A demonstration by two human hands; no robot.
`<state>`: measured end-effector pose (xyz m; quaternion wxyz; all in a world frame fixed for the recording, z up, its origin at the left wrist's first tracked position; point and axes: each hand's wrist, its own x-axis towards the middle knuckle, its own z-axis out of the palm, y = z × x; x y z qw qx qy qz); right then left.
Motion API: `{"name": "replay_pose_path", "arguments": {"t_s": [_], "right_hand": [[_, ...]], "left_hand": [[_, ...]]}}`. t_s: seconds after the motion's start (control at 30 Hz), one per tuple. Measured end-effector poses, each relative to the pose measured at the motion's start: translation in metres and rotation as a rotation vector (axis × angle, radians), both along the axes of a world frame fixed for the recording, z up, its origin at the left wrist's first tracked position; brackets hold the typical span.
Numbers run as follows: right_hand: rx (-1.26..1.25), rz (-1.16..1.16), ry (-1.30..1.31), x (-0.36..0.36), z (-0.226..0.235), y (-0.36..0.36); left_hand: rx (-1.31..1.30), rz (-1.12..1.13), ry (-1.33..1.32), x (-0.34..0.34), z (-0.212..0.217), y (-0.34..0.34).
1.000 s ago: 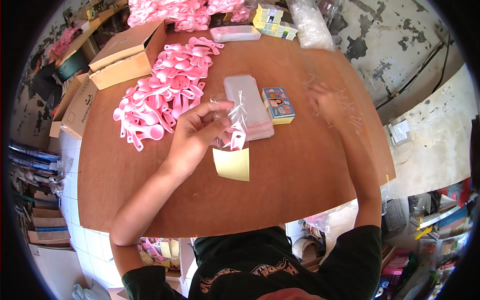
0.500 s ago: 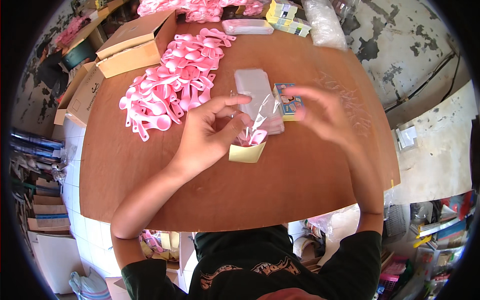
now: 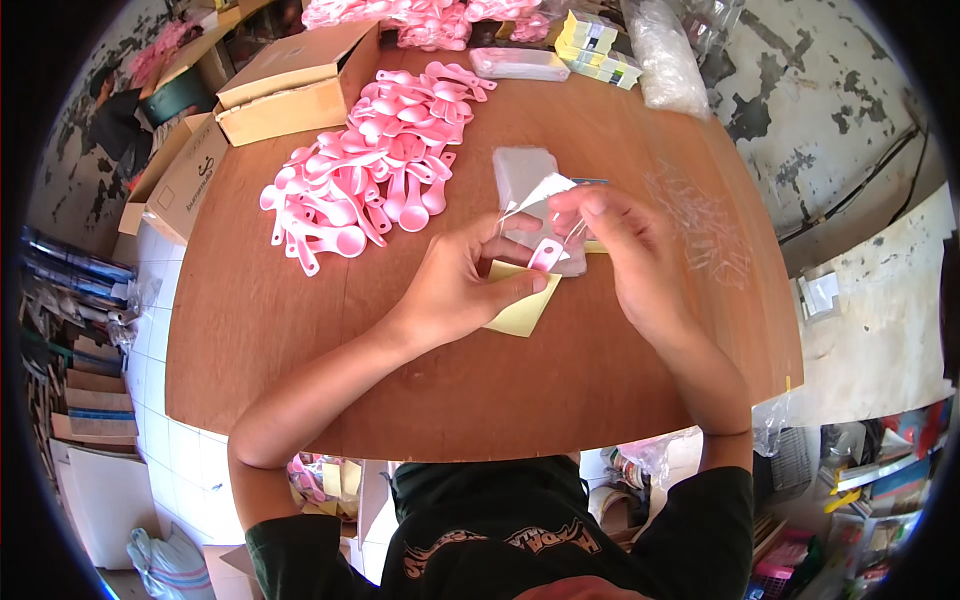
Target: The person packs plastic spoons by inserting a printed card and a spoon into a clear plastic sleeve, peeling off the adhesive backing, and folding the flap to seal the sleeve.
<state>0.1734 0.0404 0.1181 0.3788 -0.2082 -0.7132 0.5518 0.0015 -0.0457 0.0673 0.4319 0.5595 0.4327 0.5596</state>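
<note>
The left hand [image 3: 455, 285] pinches a clear bag [image 3: 548, 190] low down, with the thumb over a yellow card [image 3: 522, 308]. The bag is up in front of the person, over the brown table [image 3: 450, 400]. A pink spoon [image 3: 546, 254] is with the card, and its handle end shows above the card's edge. So this bag looks filled. Its top seems not shut yet. The right hand [image 3: 630, 250] has its fingertips bent in close to the bag's top; I cannot tell if they grip it.

There looks to be lots left. A big pile of loose spoons [image 3: 385, 160] lies on the left. A stack of flat bags [image 3: 522, 172] sits behind the hands, and a card stack [image 3: 594, 246] is mostly hidden by the right hand. Thin clear strips [image 3: 708, 225] lie scattered on the right.
</note>
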Motion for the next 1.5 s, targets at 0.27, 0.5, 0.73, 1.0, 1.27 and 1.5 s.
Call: {"name": "replay_pose_path", "arguments": {"t_s": [0.27,0.5,0.73,1.0,1.27,1.5], "right_hand": [[-0.195,0.065,-0.17,0.016,-0.037,0.006],[-0.228,0.058,-0.128,0.023,-0.062,0.014],[-0.146,0.048,-0.028,0.029,-0.077,0.021],[0.085,0.15,-0.019,0.03,-0.088,0.032],[0.319,0.15,-0.052,0.029,-0.084,0.03],[0.42,0.166,-0.07,0.031,-0.078,0.028]], "left_hand": [[0.017,-0.09,-0.057,-0.001,-0.018,0.009],[-0.206,0.007,-0.139,-0.009,-0.028,0.011],[-0.06,0.063,0.044,-0.011,-0.036,0.02],[0.039,-0.002,0.032,-0.022,-0.047,0.021],[0.012,-0.041,0.005,-0.027,-0.048,0.019],[-0.072,-0.095,-0.162,-0.032,-0.047,0.019]]}}
